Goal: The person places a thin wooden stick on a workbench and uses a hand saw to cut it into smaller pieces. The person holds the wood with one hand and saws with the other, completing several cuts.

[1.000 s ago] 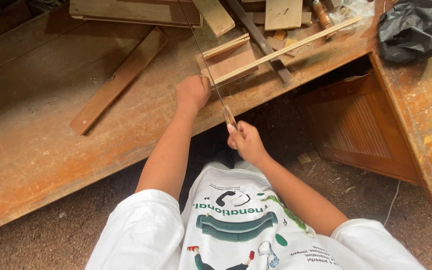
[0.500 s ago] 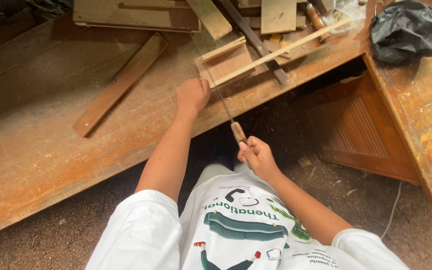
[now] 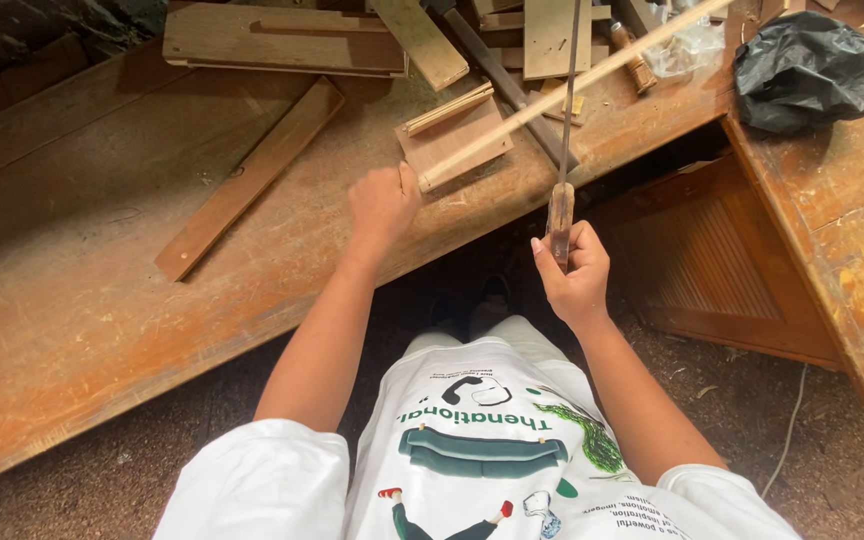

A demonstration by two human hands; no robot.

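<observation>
One hand [image 3: 574, 270] has pulled the saw [image 3: 560, 205] clear (upright now).

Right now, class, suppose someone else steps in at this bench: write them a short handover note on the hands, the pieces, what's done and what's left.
Left hand: closed, pressing on the end of the long thin strip where it lies across the small wooden frame at the edge of the workbench.
Right hand: gripping the wooden handle of the handsaw, blade pointing away over the strip.
Done: whether a cut is begun cannot be seen.
Left: the strip is still in one piece.
</observation>
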